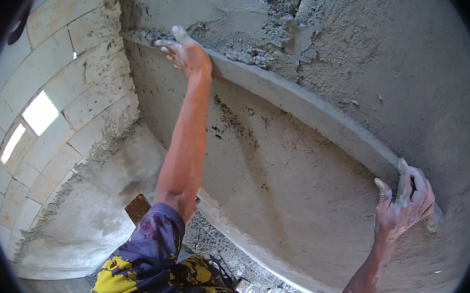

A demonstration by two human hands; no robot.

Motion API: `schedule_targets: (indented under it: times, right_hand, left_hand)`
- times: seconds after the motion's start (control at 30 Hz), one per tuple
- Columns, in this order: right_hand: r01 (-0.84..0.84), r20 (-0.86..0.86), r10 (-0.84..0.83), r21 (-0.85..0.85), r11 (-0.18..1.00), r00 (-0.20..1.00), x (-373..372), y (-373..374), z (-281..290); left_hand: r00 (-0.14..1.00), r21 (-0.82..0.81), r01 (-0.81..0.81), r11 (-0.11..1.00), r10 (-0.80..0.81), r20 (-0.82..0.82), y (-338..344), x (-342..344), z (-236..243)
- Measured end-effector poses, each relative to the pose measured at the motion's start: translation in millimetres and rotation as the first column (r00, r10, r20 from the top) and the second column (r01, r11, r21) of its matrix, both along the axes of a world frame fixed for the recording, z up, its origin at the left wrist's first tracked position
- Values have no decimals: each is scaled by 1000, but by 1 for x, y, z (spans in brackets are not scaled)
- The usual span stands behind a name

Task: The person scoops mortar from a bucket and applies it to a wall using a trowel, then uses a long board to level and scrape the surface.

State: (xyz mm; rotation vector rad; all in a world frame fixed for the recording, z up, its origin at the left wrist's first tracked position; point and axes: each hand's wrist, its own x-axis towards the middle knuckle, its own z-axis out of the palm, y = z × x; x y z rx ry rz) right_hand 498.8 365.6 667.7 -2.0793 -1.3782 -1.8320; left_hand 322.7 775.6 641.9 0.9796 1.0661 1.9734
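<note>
A long grey straightedge (297,96) lies against the plastered wall, slanting from the upper left down to the right. My left hand (187,54), smeared with pale mortar, holds it near its upper left end, one digit reaching over the top edge and the other fingers pointing left. My right hand (405,202) grips the bar near its lower right end, fingers bent round it and thumb held apart. Rough wet mortar (253,14) covers the wall above the bar. Below it the plaster (304,196) is smoother, with a dark streak. Part of the bar is hidden behind my hands.
A block wall (98,63) meets the plastered wall at the left, with a bright square opening (41,112) in it. Beneath is a pale smooth surface (98,210). A brown wooden piece (138,207) stands near my left elbow. Rough debris (209,238) lies below.
</note>
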Motion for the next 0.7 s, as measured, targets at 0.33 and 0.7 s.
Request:
schedule_targets:
  times: [0.33, 0.7]
  right_hand:
    - [86, -106, -87, -20, 996, 991, 37, -120, -60]
    - [73, -75, -73, -13, 997, 994, 19, -51, -31]
  left_hand:
    - [975, 164, 62, 984, -24, -222, -115, 53, -50]
    - [995, 28, 14, 1000, -11, -100, -59, 22, -21]
